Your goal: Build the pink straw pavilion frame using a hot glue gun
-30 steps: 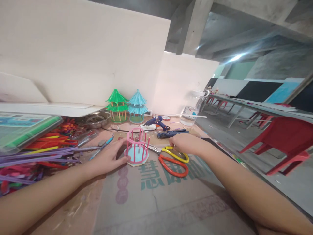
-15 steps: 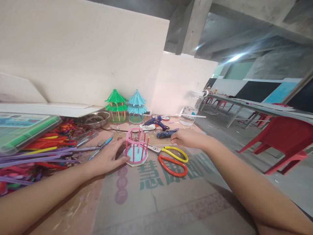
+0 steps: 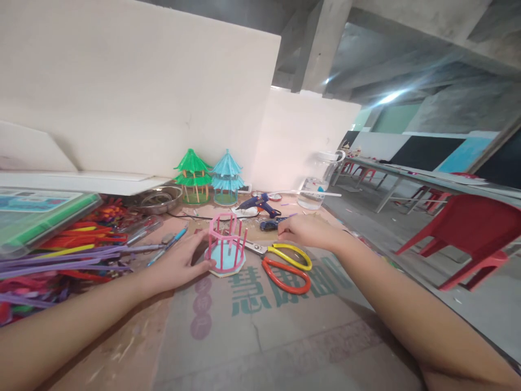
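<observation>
A small pavilion model (image 3: 225, 262) with pink posts, a pink ring on top and a light-blue base stands on the cardboard sheet (image 3: 252, 347). My left hand (image 3: 185, 255) grips its left side, thumb at the front edge of the base and fingers behind. My right hand (image 3: 307, 232) hovers to the right with its fingers curled together; whatever lies between the fingertips is hidden. Beyond those fingertips are dark-blue pliers (image 3: 269, 224), partly covered by the hand. Scissors (image 3: 287, 266) with one yellow and one orange handle lie between my hands, blades towards the model.
Green (image 3: 193, 176) and blue (image 3: 228, 179) pavilions stand at the back beside a glue gun (image 3: 260, 205). A clear water jug (image 3: 315, 187) is at the back right. Colourful pipe cleaners (image 3: 69, 255), a plastic case (image 3: 49, 217) and a metal bowl (image 3: 158, 200) crowd the left.
My right hand has shifted slightly left, towards the model, and covers more of the pliers. My left hand and the model have stayed in place.
</observation>
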A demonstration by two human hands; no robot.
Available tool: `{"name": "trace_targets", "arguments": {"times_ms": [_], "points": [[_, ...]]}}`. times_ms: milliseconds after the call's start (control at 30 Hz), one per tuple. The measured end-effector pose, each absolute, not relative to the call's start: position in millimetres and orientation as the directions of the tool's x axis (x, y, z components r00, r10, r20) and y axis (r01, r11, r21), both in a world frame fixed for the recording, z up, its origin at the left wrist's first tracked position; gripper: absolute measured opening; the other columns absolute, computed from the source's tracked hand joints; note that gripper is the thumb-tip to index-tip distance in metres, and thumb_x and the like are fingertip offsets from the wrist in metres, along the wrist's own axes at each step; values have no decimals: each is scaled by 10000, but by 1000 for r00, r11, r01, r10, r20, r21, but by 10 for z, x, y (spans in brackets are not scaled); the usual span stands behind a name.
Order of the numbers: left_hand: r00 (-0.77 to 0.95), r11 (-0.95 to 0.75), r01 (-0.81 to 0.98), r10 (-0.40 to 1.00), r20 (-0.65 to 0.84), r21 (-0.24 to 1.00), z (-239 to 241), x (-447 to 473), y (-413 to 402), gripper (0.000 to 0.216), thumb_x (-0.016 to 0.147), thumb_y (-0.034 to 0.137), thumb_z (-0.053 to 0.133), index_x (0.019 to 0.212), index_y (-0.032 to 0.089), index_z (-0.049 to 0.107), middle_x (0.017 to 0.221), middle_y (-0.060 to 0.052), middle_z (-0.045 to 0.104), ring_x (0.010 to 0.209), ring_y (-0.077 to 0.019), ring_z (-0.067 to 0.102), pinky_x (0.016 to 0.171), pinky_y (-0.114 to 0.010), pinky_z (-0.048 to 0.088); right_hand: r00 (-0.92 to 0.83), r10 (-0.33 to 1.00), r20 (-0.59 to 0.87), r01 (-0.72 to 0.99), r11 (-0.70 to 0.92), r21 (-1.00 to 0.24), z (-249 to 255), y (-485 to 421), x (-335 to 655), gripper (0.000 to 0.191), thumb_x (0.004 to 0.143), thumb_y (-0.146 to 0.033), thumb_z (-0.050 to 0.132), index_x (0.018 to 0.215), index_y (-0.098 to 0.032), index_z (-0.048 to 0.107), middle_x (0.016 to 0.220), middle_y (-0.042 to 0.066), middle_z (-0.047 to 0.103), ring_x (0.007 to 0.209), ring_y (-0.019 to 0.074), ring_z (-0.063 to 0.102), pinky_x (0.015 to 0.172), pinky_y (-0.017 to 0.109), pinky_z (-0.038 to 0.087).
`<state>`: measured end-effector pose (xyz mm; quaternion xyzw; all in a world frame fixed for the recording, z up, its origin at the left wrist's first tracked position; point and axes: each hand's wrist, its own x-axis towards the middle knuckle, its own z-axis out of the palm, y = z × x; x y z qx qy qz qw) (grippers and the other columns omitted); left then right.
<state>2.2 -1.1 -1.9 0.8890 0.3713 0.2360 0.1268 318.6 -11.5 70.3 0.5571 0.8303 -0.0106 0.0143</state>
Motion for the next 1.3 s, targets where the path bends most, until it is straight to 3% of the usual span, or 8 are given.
{"name": "trace_targets", "arguments": {"times_ms": [167,233,367,700,833,1200,1300], "points": [[625,-702,592,710,325,396,-21,16,-11,503,888,477,510,1299,187,479,1195,-116,615,1089,-278,579,1030,-431,410,-452,892,15,877,447,-178,746,-157,3137,176,874,-302,604,859,-168,715,851,31,730,780,161,634,630,214,388],[625,-703,594,710,326,392,-15,16,-17,514,892,483,510,1311,186,468,1185,-116,619,1092,-279,577,1031,-431,409,-502,865,-7,851,492,-183,711,-160,3107,167,874,-269,589,853,-171,723,836,30,735,756,160,638,628,219,392],[623,-699,598,713,323,391,-7,20,-19,503,893,496,505,1293,192,478,1179,-114,614,1087,-282,580,1035,-444,413,-558,829,-23,829,557,-58,625,-176,3052,222,864,-178,534,874,-188,755,893,54,758,803,189,666,683,244,409],[616,-692,604,720,319,396,-34,10,-8,527,887,510,507,1306,193,471,1233,-121,609,1126,-293,570,1048,-458,411,-464,879,-108,854,477,209,590,-288,2929,210,872,-308,620,907,-132,728,892,133,743,882,276,698,678,273,428],[609,-677,616,734,301,403,-25,18,-14,500,882,516,489,1250,178,494,1241,-134,601,1156,-301,562,1038,-452,425,-459,884,-84,841,463,278,525,-286,2896,251,914,-251,520,914,-110,728,883,156,745,849,280,711,664,288,447],[614,-690,614,723,318,383,-37,11,-6,499,887,502,498,1281,196,488,1234,-111,609,1136,-285,570,1022,-424,440,-519,853,-53,796,505,333,515,-309,2859,258,874,-74,477,867,-85,734,808,177,738,797,260,713,665,285,445],[611,-688,617,724,319,381,-47,8,4,488,887,497,503,1272,197,493,1202,-110,618,1110,-284,578,1026,-436,435,-493,869,-41,830,485,276,572,-269,2930,247,912,-144,485,886,-121,730,835,142,742,814,246,703,669,272,424]]}}
